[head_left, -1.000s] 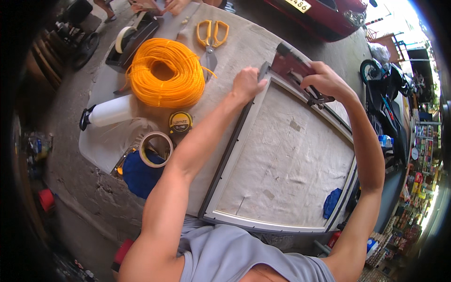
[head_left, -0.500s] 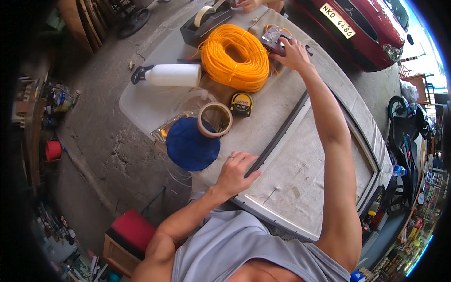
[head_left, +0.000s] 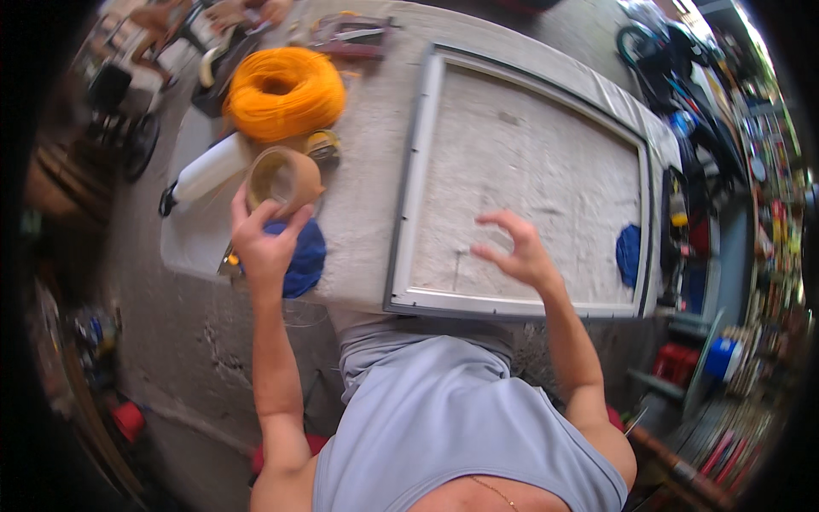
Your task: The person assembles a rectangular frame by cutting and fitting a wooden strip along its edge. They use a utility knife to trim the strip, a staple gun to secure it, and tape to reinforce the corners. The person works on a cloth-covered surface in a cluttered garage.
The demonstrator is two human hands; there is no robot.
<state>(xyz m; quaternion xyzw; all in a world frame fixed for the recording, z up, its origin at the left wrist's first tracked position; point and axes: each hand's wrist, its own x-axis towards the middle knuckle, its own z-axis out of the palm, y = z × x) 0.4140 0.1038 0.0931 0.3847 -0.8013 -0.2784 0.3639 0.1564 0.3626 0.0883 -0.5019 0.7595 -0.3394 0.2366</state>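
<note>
My left hand grips a roll of brown tape, raised over a blue round cloth-like piece. My right hand hovers with thumb and fingers apart and nothing between them. Below it lies a rectangular silver frame with a dark outer edge, flat on the cloth-covered table. Just beyond the tape roll sits a yellow-and-black tape measure. A coil of orange rope rests farther back, beside a white bottle with a black top.
At the table's far side lies a purplish framed tool, near a dark tape dispenser. A second blue piece shows inside the frame's right side. A motorcycle and crowded shelves stand to the right.
My left hand has left the frame's edge and taken hold of the tape roll, lifting it. My right hand has let go of the purplish tool and drawn back over the frame. The view has swung right.
</note>
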